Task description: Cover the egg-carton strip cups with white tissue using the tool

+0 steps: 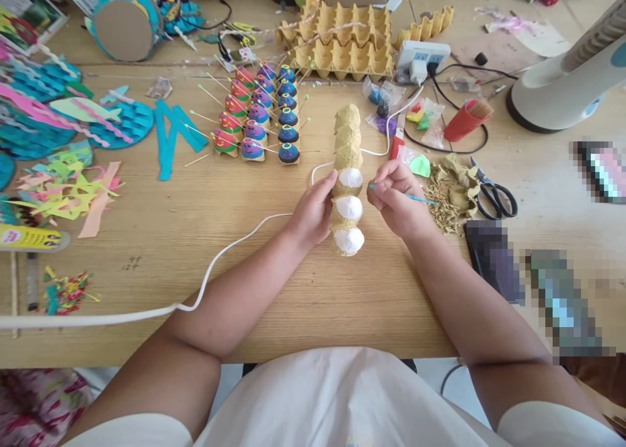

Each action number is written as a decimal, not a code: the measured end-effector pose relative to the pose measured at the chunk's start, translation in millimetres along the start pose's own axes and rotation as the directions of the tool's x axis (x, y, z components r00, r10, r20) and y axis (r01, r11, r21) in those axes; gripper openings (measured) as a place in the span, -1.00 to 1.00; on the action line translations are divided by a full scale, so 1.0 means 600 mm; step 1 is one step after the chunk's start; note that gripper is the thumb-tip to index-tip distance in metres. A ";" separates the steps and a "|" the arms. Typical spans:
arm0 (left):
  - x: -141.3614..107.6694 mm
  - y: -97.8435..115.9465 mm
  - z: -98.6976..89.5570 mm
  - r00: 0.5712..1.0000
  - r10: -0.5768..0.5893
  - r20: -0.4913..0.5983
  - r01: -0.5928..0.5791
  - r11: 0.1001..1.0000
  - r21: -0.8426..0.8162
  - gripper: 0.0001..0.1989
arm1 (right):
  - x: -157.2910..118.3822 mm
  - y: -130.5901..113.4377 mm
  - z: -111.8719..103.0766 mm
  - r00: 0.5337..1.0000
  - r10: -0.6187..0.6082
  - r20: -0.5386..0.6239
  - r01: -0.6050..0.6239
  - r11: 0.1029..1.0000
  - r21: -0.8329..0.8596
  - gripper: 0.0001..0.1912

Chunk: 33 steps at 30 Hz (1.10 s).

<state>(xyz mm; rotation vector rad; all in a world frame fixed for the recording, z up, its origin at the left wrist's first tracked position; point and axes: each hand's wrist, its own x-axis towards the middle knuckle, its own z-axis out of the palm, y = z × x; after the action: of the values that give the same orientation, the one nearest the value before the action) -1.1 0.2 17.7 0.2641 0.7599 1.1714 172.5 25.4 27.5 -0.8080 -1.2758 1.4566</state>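
Note:
My left hand (pixel 313 209) grips the side of an egg-carton strip (pixel 347 137), which points away from me. The strip's nearer cups carry smooth white caps (pixel 349 208); its farther cups are bare tan pulp. Just right of the strip, my right hand (pixel 398 196) is pinched round a thin blue stick (pixel 423 201), apart from the cups. Beyond my left hand stand three rows of painted egg-carton strips (pixel 258 113) in red, purple and blue, with faces and pins with small coloured heads.
Scissors (pixel 493 196) and torn carton scraps (pixel 452 183) lie right of my right hand. A white cable (pixel 235 244) runs over my left forearm. Egg trays (pixel 342 40) and a power strip (pixel 423 53) sit at the back. Coloured paper strips (pixel 73 186) cover the left side.

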 end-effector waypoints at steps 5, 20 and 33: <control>-0.001 -0.001 -0.007 0.994 0.020 0.103 -0.029 0.996 0.081 -0.70 | -0.005 0.003 0.002 0.990 0.030 0.136 -0.025 0.999 -0.037 -0.48; 0.001 0.009 -0.006 0.999 -0.031 0.033 0.030 0.999 0.027 -0.65 | -0.001 0.008 -0.003 0.996 0.000 -0.084 -0.012 0.990 -0.142 -0.42; 0.006 0.006 -0.006 0.999 -0.035 0.028 0.034 0.999 0.026 -0.65 | -0.001 0.012 -0.002 0.996 0.018 -0.085 -0.028 0.992 -0.119 -0.48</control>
<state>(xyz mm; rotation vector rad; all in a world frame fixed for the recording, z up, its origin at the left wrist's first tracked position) -5.5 4.3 15.4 0.2873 0.7521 1.1239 172.3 25.7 20.5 -0.9570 -1.3038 1.3590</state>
